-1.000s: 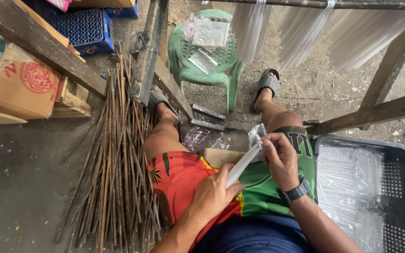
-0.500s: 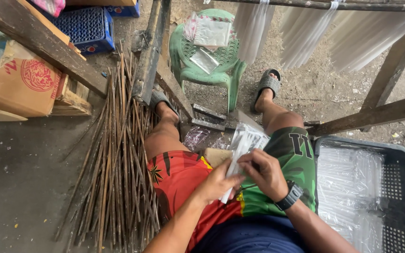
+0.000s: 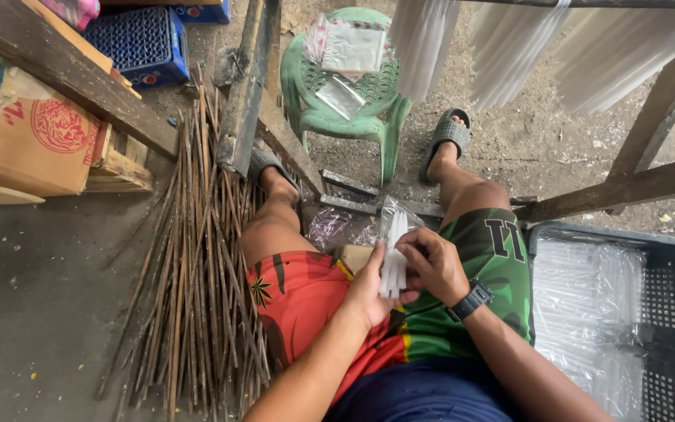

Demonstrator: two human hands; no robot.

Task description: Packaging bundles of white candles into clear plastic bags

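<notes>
I note a clear plastic bag [image 3: 394, 234] of thin white sticks held upright over my lap. My left hand [image 3: 370, 293] grips its lower part; my right hand [image 3: 433, 262] pinches the upper part, fingers closed on the plastic. The two hands sit close together. In my judgement this packet is filled but not yet set aside. To my right, a grey crate [image 3: 669, 312] already holds many similar packets. More white strands [image 3: 509, 43] hang above, so work remains.
</notes>
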